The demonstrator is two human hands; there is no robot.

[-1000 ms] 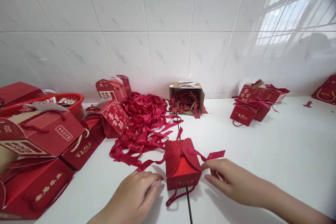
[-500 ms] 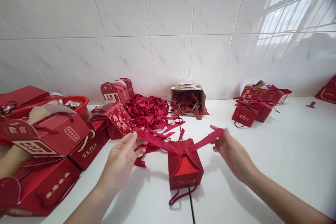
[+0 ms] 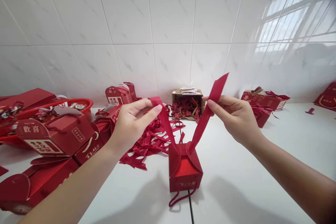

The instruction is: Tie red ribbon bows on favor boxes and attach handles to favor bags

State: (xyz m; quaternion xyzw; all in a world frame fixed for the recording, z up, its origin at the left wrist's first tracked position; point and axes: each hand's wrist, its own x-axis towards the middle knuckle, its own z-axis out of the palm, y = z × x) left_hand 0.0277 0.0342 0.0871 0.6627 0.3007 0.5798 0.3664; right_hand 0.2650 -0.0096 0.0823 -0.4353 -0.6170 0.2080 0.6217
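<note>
- Find small red box (image 3: 186, 171) upright on bench (image 3: 223, 199).
- Note ribbon tails (image 3: 202, 129) now steeper, nearer each other than before, uncrossed.
- Record left hand (image 3: 128, 126) pinching one, right hand (image 3: 237, 119) the other.
- See loose ribbons (image 3: 143, 147) behind.

The single view looks out from the person's head, facing forward and tilted down over a flat white surface (image 3: 225, 201) to the glossy, grey-veined white tile wall (image 3: 173, 14), which fills the upper half. It is near enough that the left hand (image 3: 131, 122) and right hand (image 3: 236, 120) loom large around mid-frame, lifting a red fabric ribbon (image 3: 215, 92) above a small red cardboard box (image 3: 186, 173). The wide span runs from a round red basin (image 3: 90, 103) at left to the right-hand edge.
</note>
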